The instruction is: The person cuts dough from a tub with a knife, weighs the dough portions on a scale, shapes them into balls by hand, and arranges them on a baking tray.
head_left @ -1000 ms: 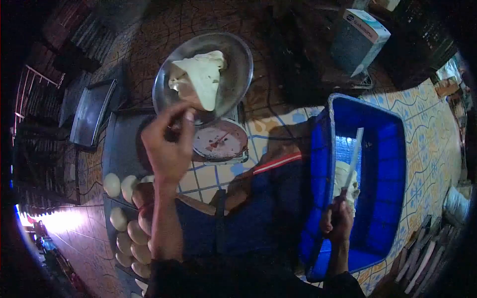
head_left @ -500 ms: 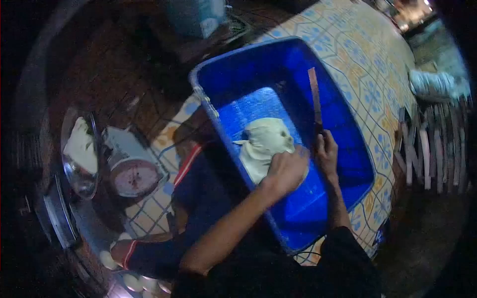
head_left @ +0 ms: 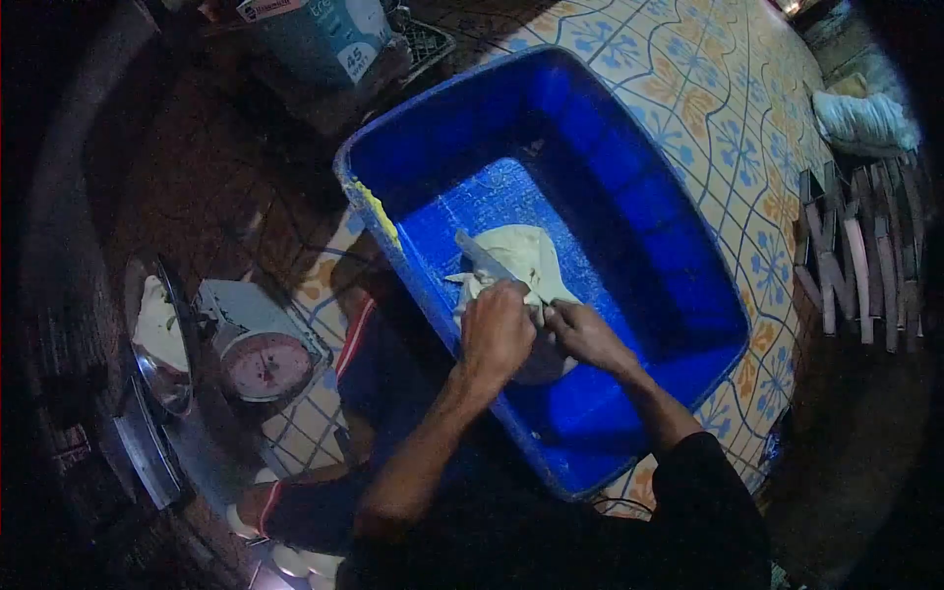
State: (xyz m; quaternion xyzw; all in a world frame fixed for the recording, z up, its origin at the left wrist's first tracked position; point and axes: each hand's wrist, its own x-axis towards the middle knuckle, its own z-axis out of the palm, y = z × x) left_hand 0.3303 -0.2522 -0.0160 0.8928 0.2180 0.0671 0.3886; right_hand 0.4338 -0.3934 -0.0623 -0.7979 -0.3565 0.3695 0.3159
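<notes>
While the left hand grips the dough, the right hand holds the knife just beyond it, apparently cutting, which calls for steady tension.

We had both hands inside a blue tub, over a pale lump of dough on its floor. Our right hand gripped a knife, its blade slanting across the dough toward our left side. Our left hand was curled against the dough, close beside the blade; whether it pinched any, we could not tell. To our left, a scale with a round dial stood near a tilted metal bowl holding more dough. Beyond the tub we saw a printed box; to our right, slender strips lay near a white bundle.
</notes>
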